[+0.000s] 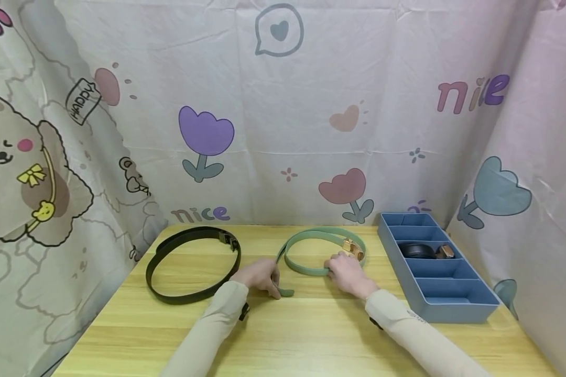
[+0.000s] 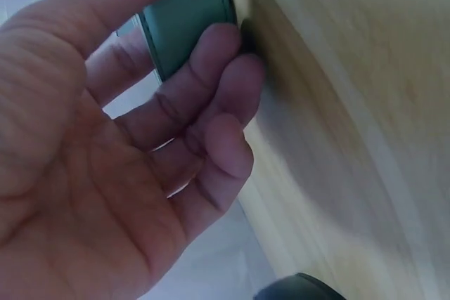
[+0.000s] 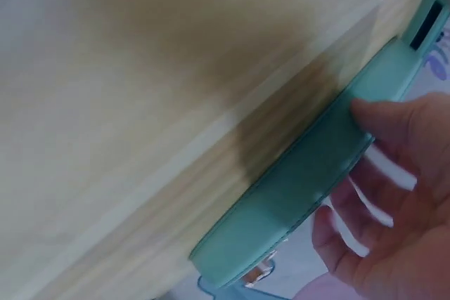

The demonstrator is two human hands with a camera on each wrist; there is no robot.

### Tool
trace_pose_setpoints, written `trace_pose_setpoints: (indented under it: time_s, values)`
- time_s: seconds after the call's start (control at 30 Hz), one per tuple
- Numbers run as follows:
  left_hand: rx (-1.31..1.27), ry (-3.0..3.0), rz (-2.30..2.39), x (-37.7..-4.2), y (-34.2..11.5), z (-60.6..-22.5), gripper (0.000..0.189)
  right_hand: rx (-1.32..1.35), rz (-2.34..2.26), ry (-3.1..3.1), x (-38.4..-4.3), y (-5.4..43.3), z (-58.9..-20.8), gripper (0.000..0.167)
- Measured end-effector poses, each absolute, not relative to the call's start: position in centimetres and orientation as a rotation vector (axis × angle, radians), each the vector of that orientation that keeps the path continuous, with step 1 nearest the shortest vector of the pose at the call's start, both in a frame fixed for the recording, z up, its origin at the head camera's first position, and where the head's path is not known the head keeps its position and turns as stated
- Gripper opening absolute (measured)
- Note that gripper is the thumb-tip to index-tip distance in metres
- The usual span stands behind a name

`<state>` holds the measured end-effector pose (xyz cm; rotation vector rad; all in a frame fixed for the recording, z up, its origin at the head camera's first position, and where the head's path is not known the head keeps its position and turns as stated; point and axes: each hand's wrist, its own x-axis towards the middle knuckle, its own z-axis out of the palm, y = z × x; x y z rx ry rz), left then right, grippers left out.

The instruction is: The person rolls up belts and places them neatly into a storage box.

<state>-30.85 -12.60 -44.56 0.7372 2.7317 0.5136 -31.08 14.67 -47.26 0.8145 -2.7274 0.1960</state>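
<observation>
A light green belt [image 1: 311, 271] stands on its edge in a loose loop on the table, its gold buckle [image 1: 352, 248] at the loop's right side. My left hand [image 1: 261, 276] pinches the strap close to its free tail, which pokes out past the fingers; in the left wrist view the green strap [image 2: 186, 22] runs between thumb and fingers. At the front of the loop, my right hand [image 1: 346, 273] grips the strap just below the buckle. The right wrist view has the thumb [image 3: 383, 119] on one face of the strap [image 3: 295, 180] and fingers behind it.
A black belt [image 1: 184, 299] forms an open loop on the left of the wooden table [image 1: 283, 340]. To the right stands a blue divided box [image 1: 462, 313]; one middle compartment holds a coiled black belt [image 1: 417, 250] with a metal buckle [image 1: 445, 251]. A printed curtain [image 1: 283, 104] hangs behind.
</observation>
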Motion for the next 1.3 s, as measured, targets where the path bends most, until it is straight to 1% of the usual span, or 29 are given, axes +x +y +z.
trace_pose_setpoints:
  time_s: [0.1, 0.2, 0.27, 0.4, 0.5, 0.67, 0.77, 0.87, 0.97, 1.1, 1.17, 1.3]
  values:
    - [0.791, 2.709, 0.493, -30.3, -12.0, -44.5, 0.020, 0.744, 0.233, -2.716, -31.1, 15.0, -47.1, 0.012]
    - [0.839, 2.690, 0.491, -29.9, -11.1, -44.7, 0.017, 0.787, 0.357, -2.721, -30.6, 14.7, -46.9, 0.020]
    - [0.851, 2.681, 0.488, -29.7, -10.4, -44.8, 0.014, 0.878, 0.455, -2.727, -30.2, 14.2, -46.8, 0.024]
    - [0.889, 2.677, 0.478, -29.3, -9.3, -45.0, 0.009, 1.156, 0.617, -2.724, -29.1, 13.1, -46.4, 0.022]
    - [0.884, 2.690, 0.493, -29.0, -8.8, -45.0, 0.009, 1.286, 0.658, -2.735, -28.4, 12.7, -46.1, 0.024]
    - [0.859, 2.771, 0.499, -28.5, -8.5, -45.1, 0.013, 1.231, 0.659, -2.787, -27.8, 12.6, -46.3, 0.026]
    - [0.887, 2.813, 0.461, -28.2, -8.2, -45.1, 0.016, 1.233, 0.723, -2.812, -27.6, 12.5, -46.5, 0.017]
    - [0.926, 2.796, 0.465, -28.1, -8.0, -45.3, 0.013, 1.247, 0.785, -2.817, -27.5, 12.4, -47.0, 0.007]
    - [0.977, 2.759, 0.497, -28.2, -7.9, -45.4, 0.012, 1.202, 0.784, -2.799, -27.4, 12.5, -47.3, 0.010]
    - [1.014, 2.779, 0.502, -28.4, -8.0, -45.4, 0.028, 1.146, 0.732, -2.807, -27.4, 12.9, -47.6, 0.016]
    - [1.022, 2.803, 0.487, -28.5, -8.0, -45.5, 0.032, 1.156, 0.712, -2.805, -27.5, 13.1, -47.7, 0.017]
    - [1.092, 2.853, 0.409, -28.5, -7.6, -45.7, 0.028, 1.208, 0.684, -2.765, -27.7, 13.2, -47.7, 0.017]
